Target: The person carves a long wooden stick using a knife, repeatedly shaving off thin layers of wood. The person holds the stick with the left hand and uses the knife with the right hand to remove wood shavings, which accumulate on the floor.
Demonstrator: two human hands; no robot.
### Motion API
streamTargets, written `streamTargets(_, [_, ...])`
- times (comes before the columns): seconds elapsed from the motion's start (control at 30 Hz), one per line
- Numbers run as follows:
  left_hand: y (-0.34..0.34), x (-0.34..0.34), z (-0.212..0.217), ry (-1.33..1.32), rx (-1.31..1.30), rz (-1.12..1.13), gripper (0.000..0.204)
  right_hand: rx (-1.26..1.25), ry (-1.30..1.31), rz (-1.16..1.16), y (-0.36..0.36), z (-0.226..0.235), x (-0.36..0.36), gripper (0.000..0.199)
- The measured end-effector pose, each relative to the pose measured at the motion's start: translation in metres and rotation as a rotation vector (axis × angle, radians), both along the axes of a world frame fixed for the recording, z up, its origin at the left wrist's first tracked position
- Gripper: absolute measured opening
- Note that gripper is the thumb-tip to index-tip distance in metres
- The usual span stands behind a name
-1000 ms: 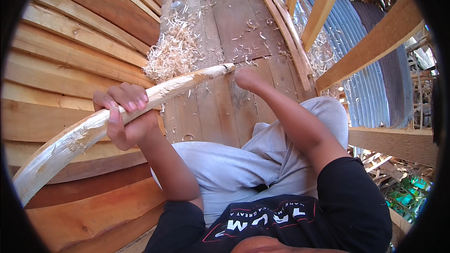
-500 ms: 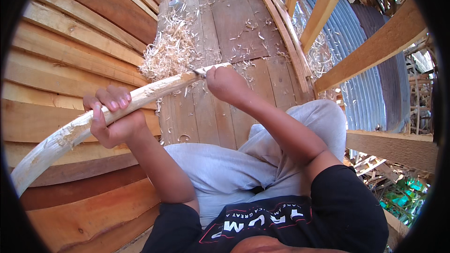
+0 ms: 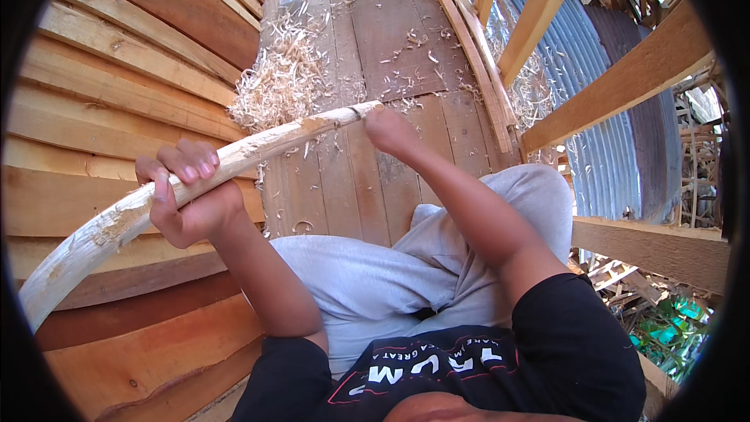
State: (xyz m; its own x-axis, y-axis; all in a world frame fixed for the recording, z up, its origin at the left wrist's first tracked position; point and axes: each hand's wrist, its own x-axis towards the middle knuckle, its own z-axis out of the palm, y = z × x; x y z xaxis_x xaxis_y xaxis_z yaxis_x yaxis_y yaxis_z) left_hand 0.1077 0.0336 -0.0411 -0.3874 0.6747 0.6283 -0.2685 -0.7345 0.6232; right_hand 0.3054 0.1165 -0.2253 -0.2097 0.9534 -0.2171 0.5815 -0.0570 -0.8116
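Note:
A long, pale, peeled wooden pole (image 3: 269, 144) slants from the lower left up to the middle. My left hand (image 3: 195, 203) is wrapped around it partway along, fingers over the top and thumb on the near side. Close to the pole's far end, my right hand (image 3: 391, 131) is closed, slightly blurred, around the handle of a knife. The handle is mostly hidden in the fist. A thin dark blade (image 3: 358, 112) shows against the pole's surface, just left of that hand.
Curled wood shavings (image 3: 285, 78) lie heaped beyond the pole on the plank floor (image 3: 394, 16). A board wall (image 3: 117, 121) stands close on the left. At the right are wooden railing posts (image 3: 617, 78) and corrugated metal sheeting (image 3: 598, 125). A small clear cup-like object (image 3: 291, 3) sits past the shavings.
My right hand and the blade have slid right along the pole toward its far end. My left hand keeps its grip in nearly the same place.

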Motion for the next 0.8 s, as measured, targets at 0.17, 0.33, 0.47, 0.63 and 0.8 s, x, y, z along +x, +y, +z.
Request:
streamTargets(0.17, [0.004,0.000,0.003,0.020,0.020,-0.026,0.015,0.056,-0.203,0.236,0.018,-0.038,0.012,0.052])
streamTargets(0.33, [-0.001,-0.005,-0.002,-0.001,0.000,-0.020,0.015,-0.042,0.048,-0.028,-0.004,0.013,-0.021,0.054])
streamTargets(0.47, [0.008,-0.013,-0.001,0.014,0.028,-0.071,0.016,-0.009,0.005,-0.050,0.016,-0.036,0.001,0.053])
streamTargets(0.63, [0.003,-0.031,-0.003,0.150,0.120,-0.322,0.016,-0.069,-0.075,0.091,-0.010,0.041,-0.026,0.050])
streamTargets(0.8, [0.011,-0.026,-0.006,0.187,0.164,-0.433,0.019,-0.044,-0.045,-0.061,0.014,-0.021,0.003,0.054])
